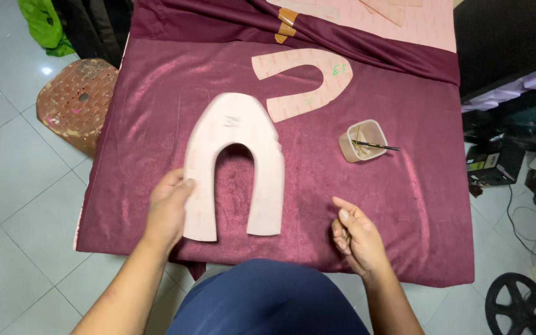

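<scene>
pale pink u-shaped piece (234, 162) lies flat on the maroon cloth (417, 186), near the middle, arch toward the far side, two legs running back toward the near edge. long axis runs near to far, with a slight lean to the right at the arch end.

left hand (167, 208) is at the outer edge of the left leg, low down; fingers curled over the rim, thumb side on top, pinching or pressing that edge — contact is plain, though i cannot tell if the piece is lifted there. the piece looks faintly blurred.

right hand (356, 236) sits well apart to the right of the right leg, near the cloth's near edge. fingers loosely curled together, forefinger a little forward, holding nothing that shows. it rests on or just over the cloth.

so the piece lies to the right of the left hand, touching it, and to the left of the right hand with bare cloth between. left hand is the nearer.

farther off: a second u-shaped pattern (305, 84), and a small tub (361, 141) with a pencil (376, 146) across it.
</scene>
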Available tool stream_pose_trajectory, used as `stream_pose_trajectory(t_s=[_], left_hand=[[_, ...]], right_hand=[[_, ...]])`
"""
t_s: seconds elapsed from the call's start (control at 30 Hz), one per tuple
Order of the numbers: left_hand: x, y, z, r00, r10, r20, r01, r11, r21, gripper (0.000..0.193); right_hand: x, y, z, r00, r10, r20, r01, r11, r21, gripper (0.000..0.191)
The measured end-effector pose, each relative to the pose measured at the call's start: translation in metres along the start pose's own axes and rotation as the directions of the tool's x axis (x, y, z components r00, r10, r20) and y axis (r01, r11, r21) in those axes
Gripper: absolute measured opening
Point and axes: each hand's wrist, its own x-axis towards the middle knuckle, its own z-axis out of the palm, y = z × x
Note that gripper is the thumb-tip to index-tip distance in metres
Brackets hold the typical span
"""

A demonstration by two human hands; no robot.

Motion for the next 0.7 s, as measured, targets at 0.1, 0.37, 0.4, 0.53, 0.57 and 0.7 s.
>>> stream_pose_trajectory(t_s=[0.1,0.37,0.4,0.53,0.57,0.7], left_hand=[[0.005,0.009,0.038,0.93,-0.14,0.341,0.029,0.95,0.31,0.032],[0.051,-0.01,0.107,0.762,0.09,0.642,-0.554,0.604,0.573,0.034],[0.062,-0.013,0.114,0.779,0.074,0.623,-0.567,0.507,0.649,0.035],[0.11,-0.019,0.15,0.854,-0.012,0.52,-0.513,0.143,0.846,0.048],[0.121,-0.018,0.157,0.863,-0.002,0.505,-0.502,0.11,0.858,0.055],[0.151,-0.012,0.179,0.907,-0.103,0.408,-0.414,-0.044,0.909,0.079]], right_hand=[[-0.015,-0.019,0.038,0.989,-0.146,0.016,0.147,0.984,-0.105,0.037],[-0.039,-0.01,-0.009,0.927,-0.246,-0.283,0.229,0.969,-0.09,0.016],[-0.045,-0.004,-0.018,0.923,-0.262,-0.282,0.255,0.965,-0.06,0.018],[-0.081,0.012,-0.036,0.907,-0.26,-0.331,0.305,0.948,0.092,0.019],[-0.091,0.014,-0.037,0.905,-0.282,-0.318,0.332,0.936,0.113,0.017],[-0.129,0.013,-0.042,0.89,-0.423,-0.171,0.436,0.899,0.041,0.048]])
